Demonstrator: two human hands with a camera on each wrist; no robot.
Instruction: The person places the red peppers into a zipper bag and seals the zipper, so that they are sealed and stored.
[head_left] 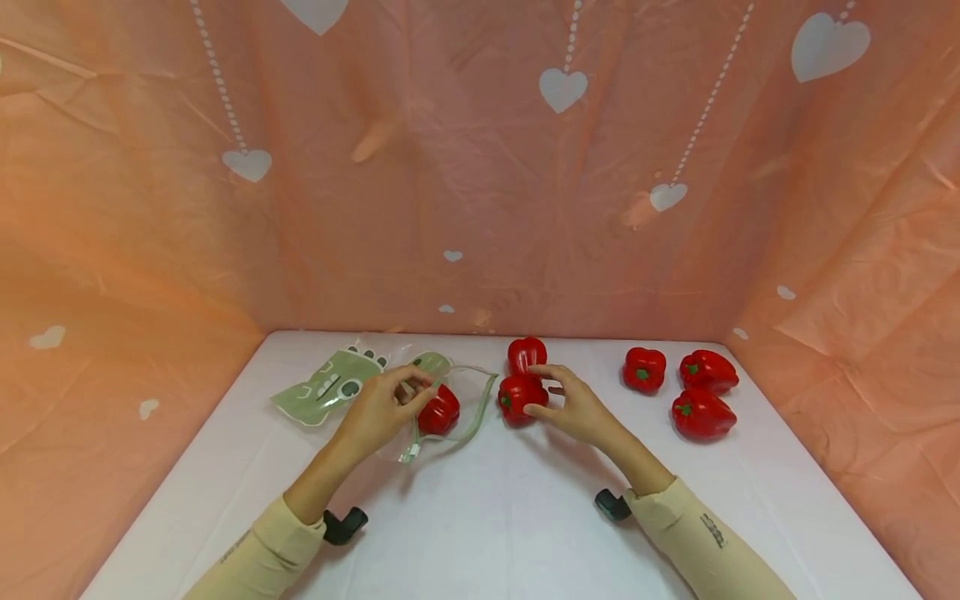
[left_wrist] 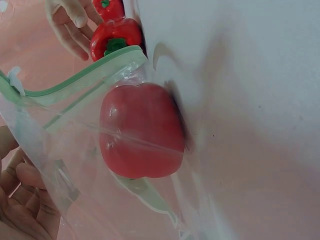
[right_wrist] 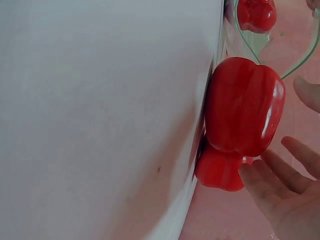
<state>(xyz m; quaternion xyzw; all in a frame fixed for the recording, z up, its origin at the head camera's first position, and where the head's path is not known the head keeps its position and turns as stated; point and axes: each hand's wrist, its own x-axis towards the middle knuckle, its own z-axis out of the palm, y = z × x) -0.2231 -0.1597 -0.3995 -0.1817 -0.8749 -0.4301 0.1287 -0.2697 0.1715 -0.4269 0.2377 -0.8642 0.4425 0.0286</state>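
A clear zip bag point(head_left: 480, 417) with a green edge and a green cartoon print lies on its side, its mouth facing right. One red bell pepper point(left_wrist: 142, 130) is inside it. My left hand point(head_left: 386, 404) pinches the bag's upper film with curled fingers. To the right of the mouth, a red bell pepper point(head_left: 522, 398) with a green stem sits on the table. My right hand point(head_left: 573, 404) is beside it, thumb and fingers spread around its right side, fingertips right at its surface point(right_wrist: 245, 107). Just behind it is another red bell pepper point(head_left: 527, 354).
Three more red bell peppers stand at the right of the white table point(head_left: 480, 517): one upright pepper point(head_left: 643, 370), one at the back point(head_left: 708, 372) and one in front point(head_left: 703, 414). A pink-orange curtain point(head_left: 480, 167) with white hearts encloses the back and sides.
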